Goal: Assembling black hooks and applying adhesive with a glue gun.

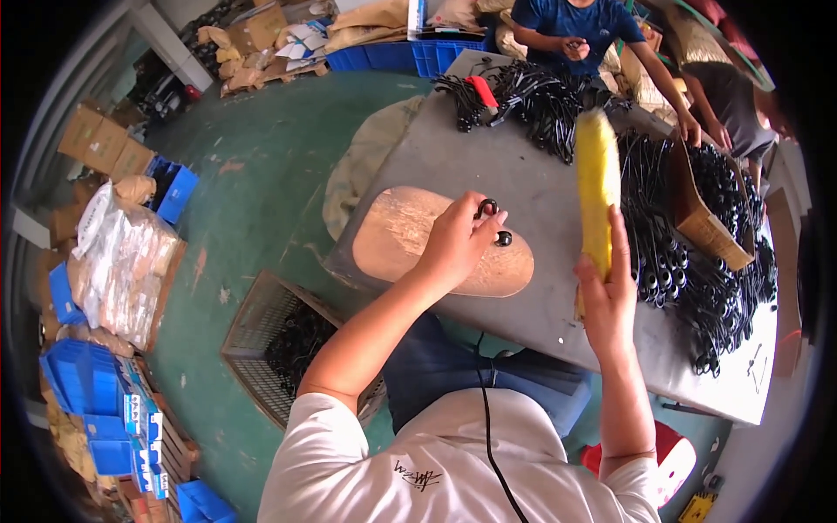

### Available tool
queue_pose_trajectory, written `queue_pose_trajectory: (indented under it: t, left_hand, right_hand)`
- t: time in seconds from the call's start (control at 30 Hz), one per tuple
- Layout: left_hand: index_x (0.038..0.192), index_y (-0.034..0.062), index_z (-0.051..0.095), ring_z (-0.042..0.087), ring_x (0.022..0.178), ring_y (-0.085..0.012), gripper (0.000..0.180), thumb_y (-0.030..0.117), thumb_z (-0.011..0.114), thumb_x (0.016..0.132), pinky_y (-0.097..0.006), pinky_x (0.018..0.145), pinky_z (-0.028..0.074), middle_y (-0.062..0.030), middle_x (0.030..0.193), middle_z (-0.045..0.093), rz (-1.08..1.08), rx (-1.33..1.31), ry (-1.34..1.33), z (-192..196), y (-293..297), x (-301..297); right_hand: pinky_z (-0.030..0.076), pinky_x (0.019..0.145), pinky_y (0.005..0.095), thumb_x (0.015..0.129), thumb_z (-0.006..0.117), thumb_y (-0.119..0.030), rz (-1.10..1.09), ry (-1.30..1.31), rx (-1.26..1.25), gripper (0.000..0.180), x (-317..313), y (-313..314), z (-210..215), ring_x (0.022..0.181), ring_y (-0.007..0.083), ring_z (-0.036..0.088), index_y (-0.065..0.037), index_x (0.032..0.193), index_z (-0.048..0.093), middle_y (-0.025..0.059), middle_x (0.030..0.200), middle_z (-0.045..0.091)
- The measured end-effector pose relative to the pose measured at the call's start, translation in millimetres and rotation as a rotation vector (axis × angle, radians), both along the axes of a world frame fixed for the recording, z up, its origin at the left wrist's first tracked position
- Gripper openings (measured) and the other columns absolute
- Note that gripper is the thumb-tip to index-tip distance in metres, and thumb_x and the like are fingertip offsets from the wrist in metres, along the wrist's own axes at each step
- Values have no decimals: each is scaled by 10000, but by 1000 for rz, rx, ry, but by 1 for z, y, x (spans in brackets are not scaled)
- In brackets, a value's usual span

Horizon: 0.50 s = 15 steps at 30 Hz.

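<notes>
A person in a white T-shirt [375,466] sits at a grey counter [514,166], both bare forearms reaching forward over it.

The left hand [458,237] is closed in a pinch on a small black piece [487,208] that shows a ring at the fingertips; a round black knob [504,238] sits just to its right. This hand is over the right half of a rounded wooden board [384,231] with a worn middle, lying at the left of the counter; whether the hand touches the board cannot be told.

The right hand [608,301] is wrapped around the lower end of a long yellow object [597,187], slightly blurred, which points toward the far side, to the right of the board.

On the right of the counter lie heaps of black looped cords [658,261] and an open cardboard box [711,235] filled with more. At the far edge is another black pile [549,100], with a red item [481,91] on its left part. Beyond it, a co-worker in a dark blue shirt [571,30] reaches one hand to the box.

On the green floor, near left, stands a crate [248,336] holding black parts.
</notes>
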<state>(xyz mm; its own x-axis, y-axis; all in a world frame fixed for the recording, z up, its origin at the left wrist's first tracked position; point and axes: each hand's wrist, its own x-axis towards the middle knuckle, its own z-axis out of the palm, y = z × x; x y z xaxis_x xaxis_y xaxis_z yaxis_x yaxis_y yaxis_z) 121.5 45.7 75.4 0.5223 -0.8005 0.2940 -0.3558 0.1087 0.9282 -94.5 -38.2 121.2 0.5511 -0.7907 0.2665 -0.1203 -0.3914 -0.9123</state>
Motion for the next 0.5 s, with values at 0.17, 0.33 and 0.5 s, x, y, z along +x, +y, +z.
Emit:
queue_pose_trajectory:
  t: [0.17,0.33,0.5]
  left_hand:
    - [975,-1,540,651,774,-225,206,160,665,944,-340,702,518,-117,866,613,24,126,-161,8,-5,-8]
    - [966,2,562,645,750,-151,136,85,665,934,-296,690,526,-63,836,631,83,36,-405,1,-10,-8]
    - [1014,20,565,638,760,-84,154,160,623,986,-241,655,526,-14,866,624,145,-20,-1,0,3,3]
  right_hand:
    - [487,957,354,919,536,35,-28,0,-133,717,9,2,-23,1157,289,619,-110,1560,249,246,1382,534]
    - [521,780,512,911,562,-91,231,454,-25,702,39,-13,-106,900,500,640,-270,1540,305,319,1040,644]
    - [531,705,369,949,564,-126,124,322,120,650,17,-19,-118,743,226,638,-256,1541,330,199,948,678]
